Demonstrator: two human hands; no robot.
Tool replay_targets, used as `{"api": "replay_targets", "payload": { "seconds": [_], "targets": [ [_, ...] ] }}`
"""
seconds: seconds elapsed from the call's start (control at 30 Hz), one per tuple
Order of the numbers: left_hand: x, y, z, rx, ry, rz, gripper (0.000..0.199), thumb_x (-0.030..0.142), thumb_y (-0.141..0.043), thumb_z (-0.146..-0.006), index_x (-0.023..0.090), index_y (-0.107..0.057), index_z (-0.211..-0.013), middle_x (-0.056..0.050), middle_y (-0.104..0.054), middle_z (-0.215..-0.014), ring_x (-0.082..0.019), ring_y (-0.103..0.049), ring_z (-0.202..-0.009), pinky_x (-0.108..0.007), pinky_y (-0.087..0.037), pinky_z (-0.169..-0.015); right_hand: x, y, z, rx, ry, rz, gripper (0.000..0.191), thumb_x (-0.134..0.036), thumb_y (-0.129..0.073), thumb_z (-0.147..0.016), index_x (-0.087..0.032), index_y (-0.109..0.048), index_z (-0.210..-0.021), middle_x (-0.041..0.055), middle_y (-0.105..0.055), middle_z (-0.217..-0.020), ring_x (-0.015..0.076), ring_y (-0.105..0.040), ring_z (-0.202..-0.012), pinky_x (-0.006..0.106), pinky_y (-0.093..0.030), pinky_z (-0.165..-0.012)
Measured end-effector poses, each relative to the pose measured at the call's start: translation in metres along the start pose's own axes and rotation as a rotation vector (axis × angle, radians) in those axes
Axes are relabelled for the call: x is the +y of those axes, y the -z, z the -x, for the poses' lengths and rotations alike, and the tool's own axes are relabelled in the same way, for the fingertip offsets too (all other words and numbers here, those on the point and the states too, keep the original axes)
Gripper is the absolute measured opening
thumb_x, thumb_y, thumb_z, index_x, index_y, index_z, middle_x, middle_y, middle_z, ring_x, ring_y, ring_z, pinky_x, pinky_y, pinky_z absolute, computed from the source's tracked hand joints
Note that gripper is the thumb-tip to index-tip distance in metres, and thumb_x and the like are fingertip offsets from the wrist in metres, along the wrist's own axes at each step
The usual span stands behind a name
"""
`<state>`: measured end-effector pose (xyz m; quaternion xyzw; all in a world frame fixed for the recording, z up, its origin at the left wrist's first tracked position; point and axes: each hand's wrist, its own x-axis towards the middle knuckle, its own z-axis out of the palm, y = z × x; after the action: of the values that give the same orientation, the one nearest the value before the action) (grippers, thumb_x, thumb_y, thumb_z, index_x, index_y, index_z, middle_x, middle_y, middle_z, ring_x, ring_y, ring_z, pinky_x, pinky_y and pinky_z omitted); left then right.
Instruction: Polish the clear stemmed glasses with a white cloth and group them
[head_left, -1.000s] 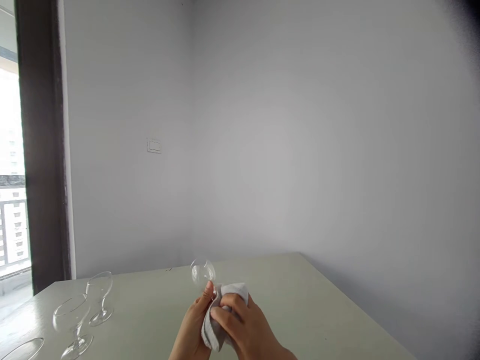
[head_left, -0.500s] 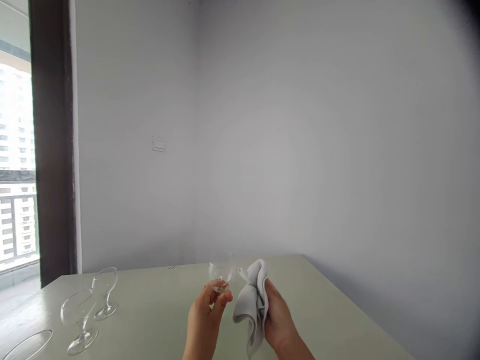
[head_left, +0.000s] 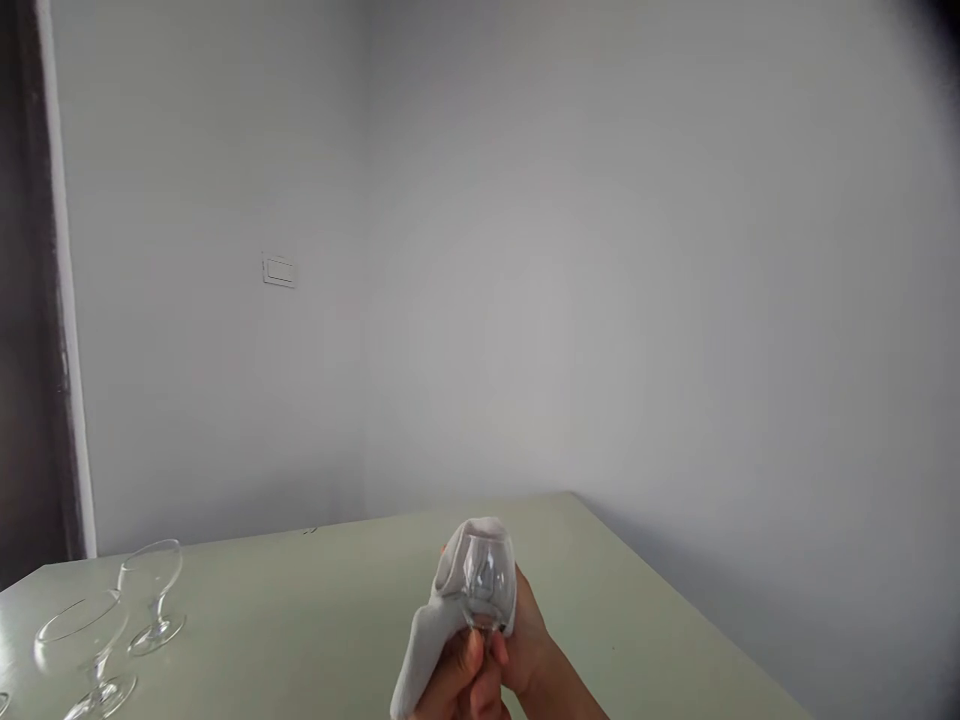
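Currently pinching the stem of a clear, round-bowled glass (head_left: 486, 580) in the narrowed left hand (head_left: 472, 680), with the mouth upward, above a pale green, smooth-topped counter (head_left: 300, 620). Cupping a soft, light grey cloth (head_left: 429, 640) behind and around the bowl with the right hand (head_left: 531, 640), with its fingers mostly hidden. Working well inside the slanting right edge and the far edge along the plain grey wall (head_left: 600, 300), with broad counter surface to either side. Having two clear, stemmed glasses (head_left: 156, 632) standing well apart, toward the left.
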<state>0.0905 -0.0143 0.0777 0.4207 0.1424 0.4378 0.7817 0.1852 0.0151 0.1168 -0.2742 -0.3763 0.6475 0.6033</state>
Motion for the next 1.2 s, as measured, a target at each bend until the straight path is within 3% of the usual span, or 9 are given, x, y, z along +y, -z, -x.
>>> {"api": "replay_targets", "payload": {
  "seconds": [0.17,0.27,0.33,0.47,0.57,0.7,0.87,1.0,1.2],
  "targets": [
    [0.015,0.007,-0.005,0.452,-0.119,-0.447,0.041,0.059,-0.061,-0.068,0.019,-0.053,-0.061,0.007,-0.039,-0.046,-0.008,-0.039,-0.039,-0.023,-0.032,-0.048,0.019,-0.009,0.002,0.120,-0.062,-0.036,0.041,-0.046,-0.046,-0.081,-0.021,-0.045,-0.049,-0.0035,-0.040,-0.039,0.0122,-0.042,-0.040,0.022,-0.033,-0.037],
    [0.015,0.012,-0.006,0.629,-0.152,-0.889,0.030,0.049,-0.056,-0.074,0.021,-0.052,-0.062,0.005,-0.045,-0.045,-0.012,-0.042,-0.044,-0.023,-0.027,-0.048,0.025,-0.002,0.005,0.232,0.247,0.280,0.024,-0.039,-0.043,-0.086,-0.021,-0.059,-0.087,0.0052,-0.063,-0.083,0.0182,-0.058,-0.074,0.027,-0.047,-0.057],
    [0.014,0.014,-0.005,0.636,-0.139,-0.962,0.024,0.044,-0.052,-0.077,0.022,-0.054,-0.069,0.005,-0.044,-0.044,-0.013,-0.041,-0.044,-0.024,-0.026,-0.049,0.030,0.005,0.006,0.235,0.526,0.576,0.031,-0.034,-0.042,-0.088,-0.025,-0.051,-0.117,0.0090,-0.053,-0.118,0.0212,-0.052,-0.103,0.033,-0.047,-0.079],
    [0.025,0.023,-0.006,0.642,-0.219,-0.741,0.024,0.044,-0.049,-0.078,0.021,-0.053,-0.072,0.005,-0.046,-0.054,-0.014,-0.043,-0.052,-0.024,-0.031,-0.051,0.047,0.019,0.007,-0.048,0.851,1.038,0.037,-0.018,-0.035,-0.089,-0.023,-0.048,-0.123,0.0105,-0.053,-0.110,0.0198,-0.052,-0.099,0.035,-0.044,-0.083],
    [0.042,0.039,-0.007,0.761,-0.336,-0.713,0.025,0.045,-0.049,-0.077,0.020,-0.052,-0.071,0.004,-0.047,-0.059,-0.014,-0.045,-0.058,-0.024,-0.035,-0.057,0.053,0.024,0.015,-0.141,0.687,1.187,0.034,-0.013,-0.040,-0.083,-0.021,-0.056,-0.112,0.0061,-0.060,-0.090,0.0181,-0.056,-0.080,0.030,-0.045,-0.071],
    [0.053,0.060,-0.009,0.849,-0.341,-0.872,0.025,0.045,-0.048,-0.078,0.022,-0.051,-0.070,0.002,-0.055,-0.069,-0.016,-0.052,-0.069,-0.025,-0.039,-0.062,0.036,0.027,0.029,-0.335,0.250,1.426,0.016,-0.029,-0.061,-0.075,-0.028,-0.070,-0.087,0.0014,-0.065,-0.103,0.0188,-0.060,-0.078,0.029,-0.044,-0.070],
    [0.024,0.063,-0.016,0.742,-0.189,-0.949,0.035,0.049,-0.046,-0.077,0.025,-0.054,-0.102,-0.004,-0.059,-0.111,-0.021,-0.060,-0.088,-0.031,-0.046,-0.074,0.015,0.027,0.017,0.014,0.301,1.371,0.021,-0.031,-0.060,-0.076,-0.026,-0.071,-0.093,0.0057,-0.063,-0.096,0.0203,-0.055,-0.079,0.033,-0.042,-0.073],
    [-0.014,0.064,-0.022,0.623,-0.281,-1.085,0.038,0.041,-0.037,-0.081,0.026,-0.052,-0.112,-0.004,-0.049,-0.130,-0.022,-0.055,-0.107,-0.033,-0.044,-0.087,0.033,0.030,0.001,0.017,0.196,0.916,0.019,-0.025,-0.063,-0.070,-0.019,-0.069,-0.087,0.0014,-0.061,-0.080,0.0123,-0.051,-0.063,0.024,-0.040,-0.060],
    [-0.039,0.085,-0.024,0.649,-0.270,-1.367,0.054,0.040,-0.034,-0.084,0.021,-0.033,-0.134,-0.008,-0.042,-0.138,-0.025,-0.038,-0.127,-0.040,-0.040,-0.097,0.059,0.059,-0.026,0.167,0.136,0.891,0.015,-0.024,-0.060,-0.073,-0.014,-0.065,-0.082,-0.0042,-0.054,-0.055,0.0103,-0.049,-0.049,0.021,-0.038,-0.046]
  ]
}}
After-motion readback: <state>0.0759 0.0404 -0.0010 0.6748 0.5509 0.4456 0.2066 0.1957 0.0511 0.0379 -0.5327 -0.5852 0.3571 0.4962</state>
